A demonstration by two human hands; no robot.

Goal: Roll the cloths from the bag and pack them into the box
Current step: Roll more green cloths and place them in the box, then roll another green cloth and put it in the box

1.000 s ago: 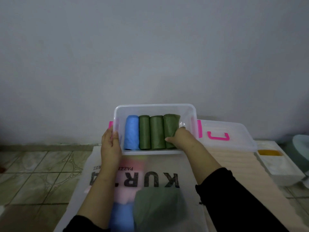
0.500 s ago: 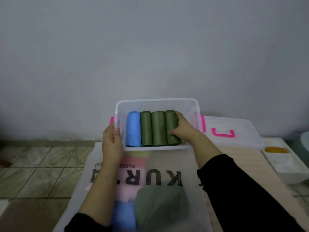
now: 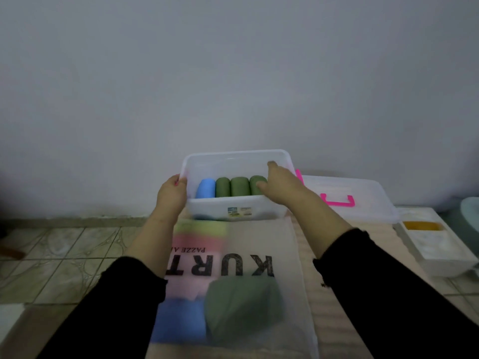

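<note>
A clear plastic box [image 3: 234, 213] stands by the wall with one rolled blue cloth [image 3: 206, 188] and three rolled green cloths [image 3: 230, 187] side by side in it. My left hand [image 3: 171, 196] grips the box's left rim. My right hand [image 3: 278, 181] reaches over the box's right part, fingers spread above the rightmost green roll, which it partly hides. In front lies a translucent bag [image 3: 261, 237] printed "KURT", with green [image 3: 242, 307], blue [image 3: 180, 322] and pink cloths showing through it.
The box's clear lid [image 3: 363, 203] with a pink handle lies to the right of the box. A white container [image 3: 435, 242] with something yellow stands at far right. Tiled floor [image 3: 64, 255] spreads to the left, and a grey wall rises close behind the box.
My right hand has let go of the rightmost green roll and lifted towards the box's right rim. The view has tilted, so the box's front wall now shows.
</note>
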